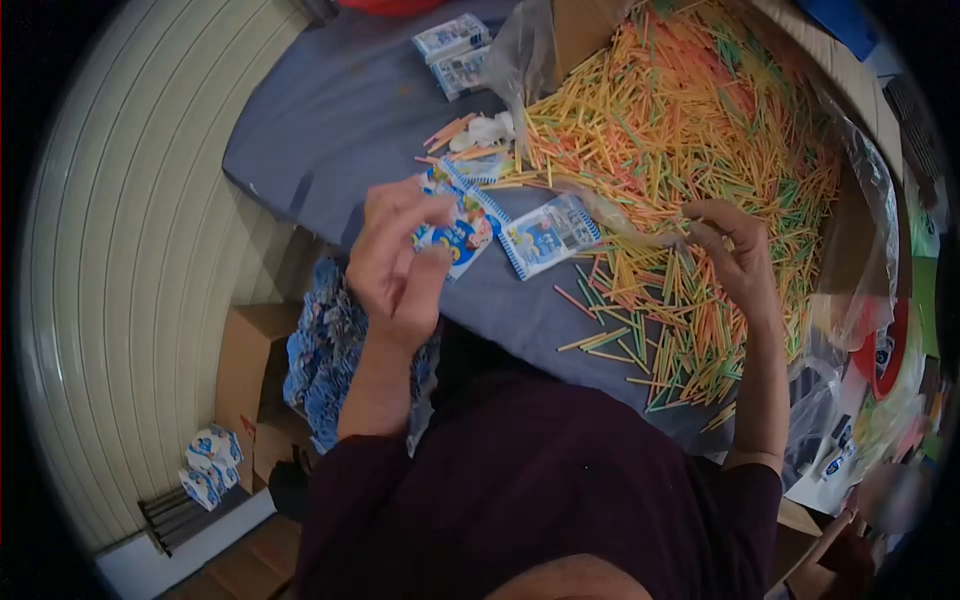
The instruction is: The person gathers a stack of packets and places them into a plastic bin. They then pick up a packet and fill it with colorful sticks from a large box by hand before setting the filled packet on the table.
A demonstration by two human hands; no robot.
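On the grey table (pixel 340 120), the left hand (pixel 395 265) pinches a printed packet (pixel 458 238), the right hand (pixel 735 255) curls into the coloured sticks (pixel 690 120), grip unclear; careless raking could push the near ones off the edge.

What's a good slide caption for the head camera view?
Left hand holds a blue printed packet; right hand touches a pile of colored sticks on a gray surface.

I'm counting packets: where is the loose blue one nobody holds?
In the head view the loose packet lies on the grey table, between the left hand and the right hand, beside the pile of coloured sticks.
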